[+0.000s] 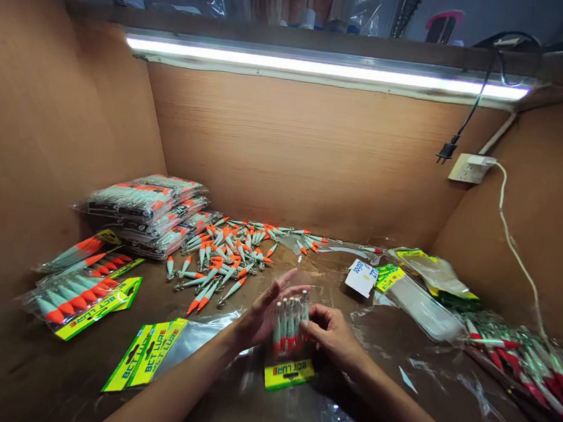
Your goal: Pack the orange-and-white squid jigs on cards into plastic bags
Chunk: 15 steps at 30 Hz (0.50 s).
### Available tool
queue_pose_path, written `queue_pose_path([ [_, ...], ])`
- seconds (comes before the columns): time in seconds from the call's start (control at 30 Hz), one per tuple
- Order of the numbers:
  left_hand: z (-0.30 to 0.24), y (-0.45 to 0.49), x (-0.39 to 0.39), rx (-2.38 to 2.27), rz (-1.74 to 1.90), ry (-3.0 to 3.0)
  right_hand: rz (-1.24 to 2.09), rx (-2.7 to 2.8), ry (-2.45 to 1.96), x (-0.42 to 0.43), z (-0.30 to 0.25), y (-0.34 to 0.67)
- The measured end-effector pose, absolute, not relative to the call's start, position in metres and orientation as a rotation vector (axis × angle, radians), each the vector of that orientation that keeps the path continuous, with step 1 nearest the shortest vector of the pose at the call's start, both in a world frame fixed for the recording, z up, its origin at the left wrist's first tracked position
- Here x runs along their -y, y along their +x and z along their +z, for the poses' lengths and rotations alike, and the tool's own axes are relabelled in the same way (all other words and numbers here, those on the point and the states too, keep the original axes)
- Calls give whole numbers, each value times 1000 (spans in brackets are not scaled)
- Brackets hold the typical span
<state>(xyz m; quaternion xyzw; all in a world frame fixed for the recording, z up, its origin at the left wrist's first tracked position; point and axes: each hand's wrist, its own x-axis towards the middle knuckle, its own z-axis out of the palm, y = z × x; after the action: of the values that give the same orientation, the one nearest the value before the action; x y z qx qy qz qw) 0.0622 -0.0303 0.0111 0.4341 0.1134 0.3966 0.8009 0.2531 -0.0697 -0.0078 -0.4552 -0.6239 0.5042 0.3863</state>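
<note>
Both my hands meet over the middle of the brown bench around a small clear bag (290, 329) of pale green and orange lures with a yellow header card. My right hand (333, 335) pinches the bag's right side, fingers closed on it. My left hand (266, 309) presses against the bag's left side with its fingers stretched out and spread. A loose pile of the same lures (229, 254) lies just beyond my hands.
Stacks of filled bags (148, 209) sit at the back left, more filled packs (79, 289) at the left. Empty bags with yellow cards (148, 351) lie near my left forearm. Clear bags (420, 299) and red-tipped lures (527, 361) crowd the right. A wall socket (470, 168) hangs on the back wall.
</note>
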Motion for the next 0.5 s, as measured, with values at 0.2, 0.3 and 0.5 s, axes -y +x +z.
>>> queue_pose_path([
  [0.2, -3, 71, 33, -596, 725, 1281, 1184, 1451, -1224, 64, -18, 265],
  [0.3, -9, 76, 32, -682, 782, 1298, 1116, 1488, -1304, 63, -22, 265],
  [0.5, -6, 78, 36, -867, 784, 1322, 543, 1530, -1386, 72, 1, 276],
])
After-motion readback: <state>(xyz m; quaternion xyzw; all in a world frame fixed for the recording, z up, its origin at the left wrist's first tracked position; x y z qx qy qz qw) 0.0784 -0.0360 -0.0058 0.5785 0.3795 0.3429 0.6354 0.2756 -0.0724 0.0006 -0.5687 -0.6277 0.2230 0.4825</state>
